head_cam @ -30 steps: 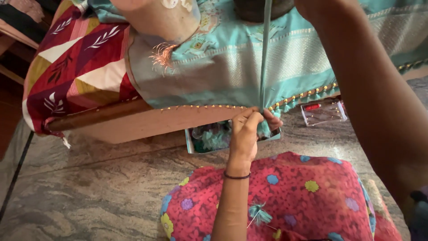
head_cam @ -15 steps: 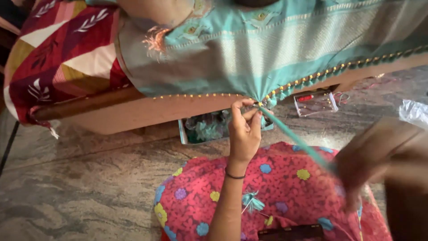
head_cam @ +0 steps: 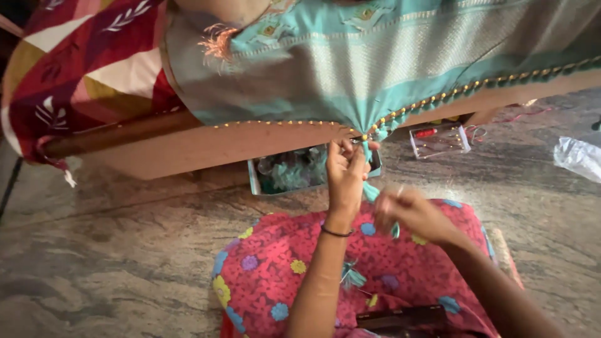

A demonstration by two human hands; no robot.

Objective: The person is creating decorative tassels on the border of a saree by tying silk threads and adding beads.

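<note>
A teal fabric [head_cam: 375, 56] with a row of small gold beads along its hem hangs over a wooden edge. My left hand [head_cam: 346, 164], a dark band on its wrist, pinches the hem at the point where the beads bunch. A teal thread [head_cam: 369, 191] runs down from that point to my right hand [head_cam: 407, 209], which is blurred, fingers closed on the thread, just right of and below the left hand. Both hands are above my lap, covered in pink flowered cloth [head_cam: 282, 269].
An open box of teal threads [head_cam: 294, 172] stands on the stone floor under the wooden frame [head_cam: 188, 147]. A clear plastic case [head_cam: 438, 139] lies to the right, a crumpled plastic bag [head_cam: 579, 156] further right. A red patterned quilt [head_cam: 81, 69] drapes at left.
My right arm, raised high with the thread drawn taut, has swung down and now sits close beside the left hand. The left hand has stayed pinching the hem.
</note>
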